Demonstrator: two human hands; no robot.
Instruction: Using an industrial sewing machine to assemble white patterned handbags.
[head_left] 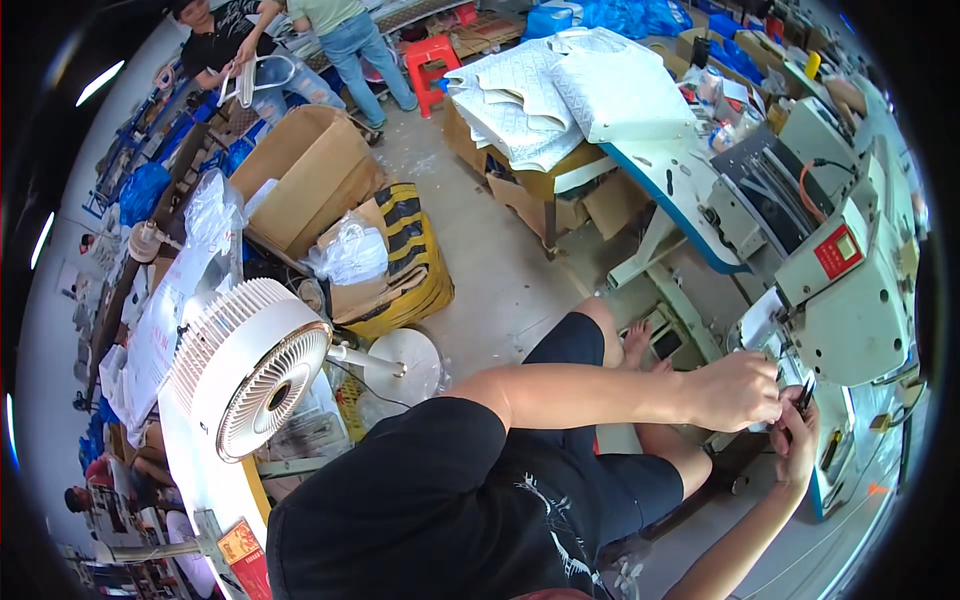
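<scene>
Small dark pointed tool (807,392), kind not certain at this size, sits at the fingertips of the right hand (797,442); those fingers close on its lower part. Long axis runs nearly upright in view, tip leaning slightly right, away from the wrist and toward the machine side. Left hand (745,392) is just left of the tool, almost level with it, its fingers curled in to a pinch; whether anything fine is between them cannot be told. Key relation: tool lies immediately right of the left fingertips, a narrow gap between, its length crossing the line of the left forearm; the right hand is nearer, being on it. Above and right of both sets of fingers, near, stands a pale green sewing machine (862,300), red panel (838,251) on its front. Farther up and left of the fingers, the bench (655,163) with a blue edge; beyond that, white quilted sheets (520,105) in a loose stack. Well left of the fingers, past the left elbow, a white fan (255,370); above it, an open cardboard box (310,170).
</scene>
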